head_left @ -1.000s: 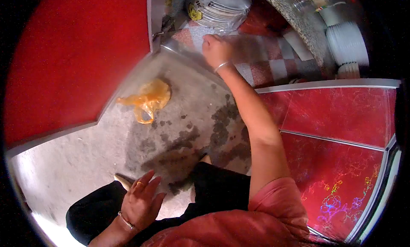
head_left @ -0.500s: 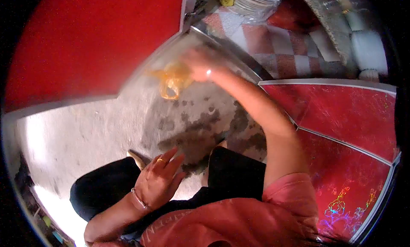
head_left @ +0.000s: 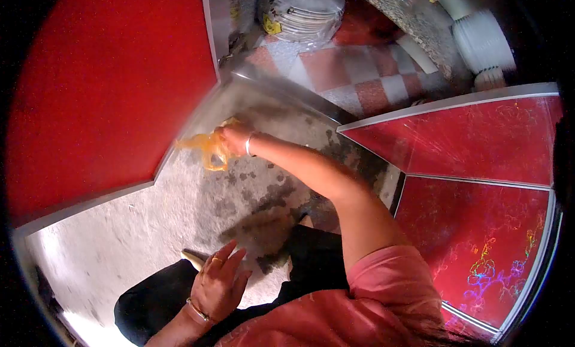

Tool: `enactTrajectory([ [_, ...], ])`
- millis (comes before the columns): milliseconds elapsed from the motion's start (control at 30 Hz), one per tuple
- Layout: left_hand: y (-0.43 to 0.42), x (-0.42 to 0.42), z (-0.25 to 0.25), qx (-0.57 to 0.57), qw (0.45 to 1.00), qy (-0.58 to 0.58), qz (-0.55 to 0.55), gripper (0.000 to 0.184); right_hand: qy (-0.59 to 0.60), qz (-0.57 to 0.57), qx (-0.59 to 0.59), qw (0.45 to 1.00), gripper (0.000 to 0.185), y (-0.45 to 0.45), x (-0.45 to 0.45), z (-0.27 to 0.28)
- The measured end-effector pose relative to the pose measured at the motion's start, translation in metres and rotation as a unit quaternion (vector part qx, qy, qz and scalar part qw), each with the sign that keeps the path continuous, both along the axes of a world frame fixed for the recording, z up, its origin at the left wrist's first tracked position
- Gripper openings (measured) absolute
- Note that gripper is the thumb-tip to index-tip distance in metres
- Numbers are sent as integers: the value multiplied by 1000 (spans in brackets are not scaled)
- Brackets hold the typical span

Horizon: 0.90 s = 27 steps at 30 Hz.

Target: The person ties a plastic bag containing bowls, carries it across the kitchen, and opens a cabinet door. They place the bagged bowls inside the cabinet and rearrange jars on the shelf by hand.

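Observation:
A thin, see-through yellow-orange plastic bag (head_left: 213, 154) hangs crumpled from my right hand (head_left: 236, 138). The fingers are closed round its upper part, above the grey floor between two red cabinet doors. My left hand (head_left: 217, 282) is held over my left knee with its fingers apart and nothing in it. It wears a ring and a bracelet, and a white band circles my right wrist.
A red door (head_left: 114, 101) stands open at the left, another red door (head_left: 467, 137) at the right. Inside the cabinet, on checkered lining (head_left: 341, 74), sit plastic-wrapped plates (head_left: 308, 17) and a stack of white dishes (head_left: 484, 41). Dark wet patches (head_left: 263, 221) mark the concrete floor.
My right hand has moved left and slightly down in view with the plastic bag. The view has shifted, showing more of the cabinet. My left hand stays over the knee.

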<state>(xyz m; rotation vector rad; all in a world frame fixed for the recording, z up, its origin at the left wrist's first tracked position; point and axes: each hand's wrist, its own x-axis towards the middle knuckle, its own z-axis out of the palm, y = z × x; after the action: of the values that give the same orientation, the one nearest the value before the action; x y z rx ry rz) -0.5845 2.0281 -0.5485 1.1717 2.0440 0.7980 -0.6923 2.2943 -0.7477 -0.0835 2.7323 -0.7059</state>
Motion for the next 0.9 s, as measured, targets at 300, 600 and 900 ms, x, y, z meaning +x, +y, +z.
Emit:
enactTrajectory([
  [300, 3, -1, 4, 2, 1000, -5, -19, 38, 97, -120, -110, 982, 26, 38, -3, 49],
  [600, 3, 2, 1, 19, 1000, -9, -20, 38, 141, -251, 12, 958, 32, 124, -24, 104],
  [900, -5, 2, -20, 8, 998, 31, -48, 38, 286, -465, -88, 833, 36, 176, -79, 67],
])
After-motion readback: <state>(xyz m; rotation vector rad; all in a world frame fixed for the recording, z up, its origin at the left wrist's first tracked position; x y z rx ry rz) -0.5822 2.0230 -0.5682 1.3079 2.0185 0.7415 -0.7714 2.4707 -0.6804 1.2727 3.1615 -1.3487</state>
